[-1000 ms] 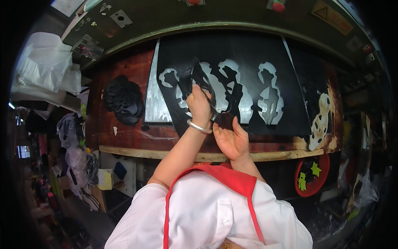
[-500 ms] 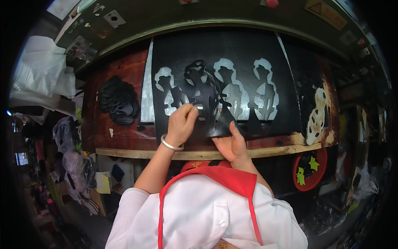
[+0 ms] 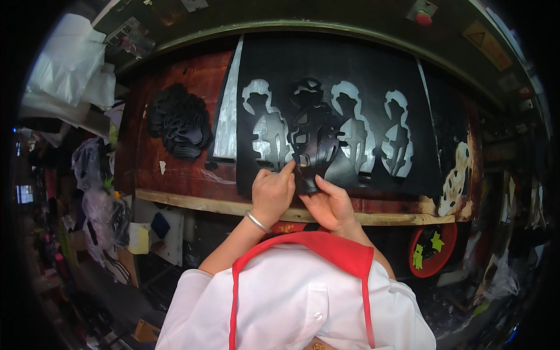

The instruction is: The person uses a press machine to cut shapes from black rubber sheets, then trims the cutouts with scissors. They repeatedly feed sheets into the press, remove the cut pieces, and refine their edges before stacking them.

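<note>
A black sheet (image 3: 373, 70) lies across the table, with tall cut-out openings in a row showing a pale surface beneath. Over one of these openings rests a loose black cut-out piece (image 3: 312, 131), long, curvy and full of holes. Its near end is lifted in my right hand (image 3: 331, 205), thumb on top and fingers underneath. Beside that end, my left hand (image 3: 273, 195) has its fingers curled and the index fingertip at the piece's left edge. Whether it pinches anything there is hidden. A silver bangle circles my left wrist.
A pile of similar black pieces (image 3: 179, 122) sits on the red-brown board (image 3: 146, 169) at left. A pale perforated template (image 3: 455, 181) lies at right. A red basin (image 3: 433, 256) with yellow-green scraps stands below the wooden edge (image 3: 396, 219). A green machine beam (image 3: 326, 14) spans the back.
The view has shifted, so the table appears farther right. My left hand has come down from the piece's middle to near its lower end, with the index finger extending. My right hand keeps its hold.
</note>
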`<action>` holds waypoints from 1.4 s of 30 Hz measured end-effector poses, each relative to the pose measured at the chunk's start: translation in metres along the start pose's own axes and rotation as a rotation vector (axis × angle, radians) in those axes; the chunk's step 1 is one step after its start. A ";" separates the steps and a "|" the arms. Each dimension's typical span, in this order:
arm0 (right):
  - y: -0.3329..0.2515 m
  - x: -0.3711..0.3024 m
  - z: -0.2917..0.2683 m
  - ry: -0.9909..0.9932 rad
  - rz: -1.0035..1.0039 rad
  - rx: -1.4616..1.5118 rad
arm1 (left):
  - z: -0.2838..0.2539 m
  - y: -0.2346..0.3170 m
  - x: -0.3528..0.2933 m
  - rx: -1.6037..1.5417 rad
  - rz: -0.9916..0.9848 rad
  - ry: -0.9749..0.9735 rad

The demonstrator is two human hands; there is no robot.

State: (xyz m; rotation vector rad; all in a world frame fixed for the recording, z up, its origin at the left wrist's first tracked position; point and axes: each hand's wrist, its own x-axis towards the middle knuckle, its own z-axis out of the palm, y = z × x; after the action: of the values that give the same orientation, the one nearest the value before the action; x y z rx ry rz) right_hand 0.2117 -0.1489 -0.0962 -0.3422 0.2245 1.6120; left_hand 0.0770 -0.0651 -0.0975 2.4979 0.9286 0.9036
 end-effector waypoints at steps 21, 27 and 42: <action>0.002 0.000 -0.002 -0.046 -0.477 -1.040 | -0.008 0.006 0.033 -1.090 -0.708 -0.348; -0.005 0.005 -0.005 -0.009 -0.658 -1.521 | 0.005 0.005 0.033 -1.127 -0.766 -0.324; 0.003 0.027 -0.020 -0.122 -0.865 -1.711 | -0.023 0.052 0.051 -0.982 -0.362 -0.023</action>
State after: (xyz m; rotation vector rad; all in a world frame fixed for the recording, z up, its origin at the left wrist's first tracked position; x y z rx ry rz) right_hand 0.2087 -0.1304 -0.1245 -1.3722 -1.3214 0.5752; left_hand 0.1159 -0.0673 -0.0322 1.4524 0.6533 0.8984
